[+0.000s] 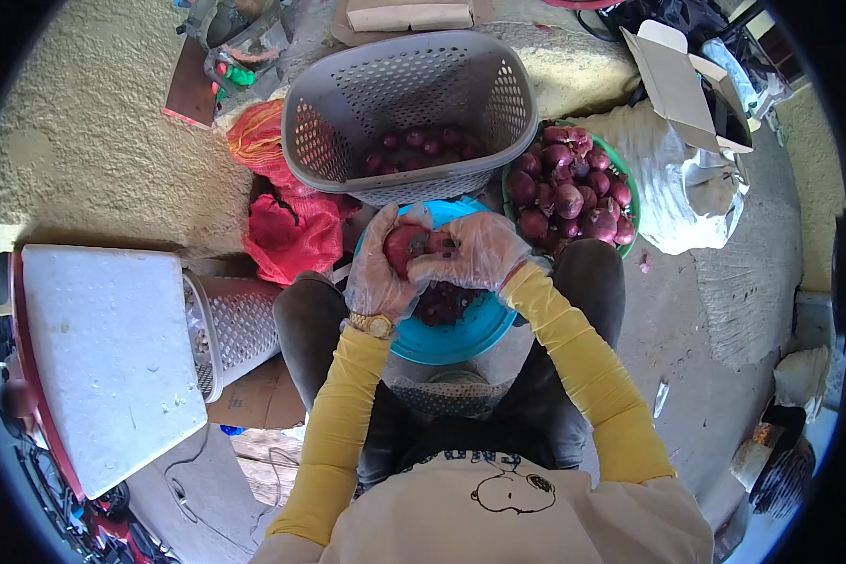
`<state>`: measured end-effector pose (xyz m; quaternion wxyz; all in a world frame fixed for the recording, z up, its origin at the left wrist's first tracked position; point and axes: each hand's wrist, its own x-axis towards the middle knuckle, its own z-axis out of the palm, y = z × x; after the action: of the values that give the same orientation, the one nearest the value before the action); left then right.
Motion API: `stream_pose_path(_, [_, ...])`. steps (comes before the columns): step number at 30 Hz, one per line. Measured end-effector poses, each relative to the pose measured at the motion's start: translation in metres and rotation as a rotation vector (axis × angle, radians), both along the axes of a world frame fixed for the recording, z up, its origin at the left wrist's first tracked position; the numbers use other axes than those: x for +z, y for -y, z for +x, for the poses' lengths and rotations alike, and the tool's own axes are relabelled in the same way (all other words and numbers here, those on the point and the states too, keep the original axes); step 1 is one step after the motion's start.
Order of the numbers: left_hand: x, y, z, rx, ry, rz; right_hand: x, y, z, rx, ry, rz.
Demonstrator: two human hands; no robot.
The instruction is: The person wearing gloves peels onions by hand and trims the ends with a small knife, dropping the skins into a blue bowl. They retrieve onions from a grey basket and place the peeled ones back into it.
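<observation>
Over a blue basin [430, 349], my left hand [382, 268], in a clear plastic glove, holds a red onion [403, 246]. My right hand [480, 250], gloved too, is closed at the onion's right side, its fingers pinching something small and reddish that I cannot make out. Dark red peelings [445, 303] lie in the basin under my hands. Just beyond stands a grey perforated basket [409, 179] with several small red onions [415, 139] at its bottom. A green-rimmed bowl [633, 218] heaped with red onions [568, 201] is to the right.
Red mesh sacks [294, 235] lie left of the basket. A white foam lid [113, 357] and a light perforated basket [241, 322] are farther left. A white sack [691, 193] and an open cardboard box [672, 80] stand at the right. My knees flank the basin.
</observation>
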<state>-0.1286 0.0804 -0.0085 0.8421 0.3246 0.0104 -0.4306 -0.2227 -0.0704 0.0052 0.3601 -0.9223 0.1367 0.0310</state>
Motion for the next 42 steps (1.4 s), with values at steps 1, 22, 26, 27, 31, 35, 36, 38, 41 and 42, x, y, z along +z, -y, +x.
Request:
stream_pose_path(1, [-0.006, 0.002, 0.005, -0.001, -0.240, -0.039, 0.001, -0.002, -0.001, 0.015, 0.006, -0.052])
stream_pose_path(22, [-0.049, 0.001, -0.001, 0.058, 0.151, 0.189, 0.007, -0.007, 0.001, -0.039, -0.039, -0.018])
stream_pose_path(26, [-0.035, 0.004, -0.004, 0.102, -0.351, -0.116, -0.002, -0.018, 0.003, -0.114, -0.031, -0.035])
stream_pose_path(27, [-0.035, 0.005, -0.005, 0.103, -0.352, -0.115, 0.001, -0.021, 0.004, -0.130, -0.060, -0.035])
stream_pose_path(31, [-0.039, 0.006, -0.005, 0.196, -0.325, -0.053, -0.015, -0.028, 0.006, -0.154, -0.082, -0.031])
stream_pose_path(35, [-0.039, 0.009, -0.002, 0.192, -0.294, -0.067, -0.012, -0.022, 0.004, -0.147, 0.038, 0.214])
stream_pose_path(36, [-0.034, 0.010, -0.001, 0.191, -0.297, -0.065, -0.011, -0.019, 0.004, -0.156, 0.055, 0.203])
stream_pose_path(38, [-0.023, 0.010, 0.001, 0.110, -0.182, 0.091, -0.012, -0.011, 0.003, -0.166, 0.070, 0.191])
stream_pose_path(41, [0.010, 0.003, -0.006, 0.019, 0.323, 0.182, -0.013, -0.005, 0.002, -0.092, 0.064, 0.069])
stream_pose_path(42, [0.002, 0.003, -0.003, 0.018, 0.322, 0.181, -0.010, -0.007, 0.002, -0.061, 0.015, -0.015])
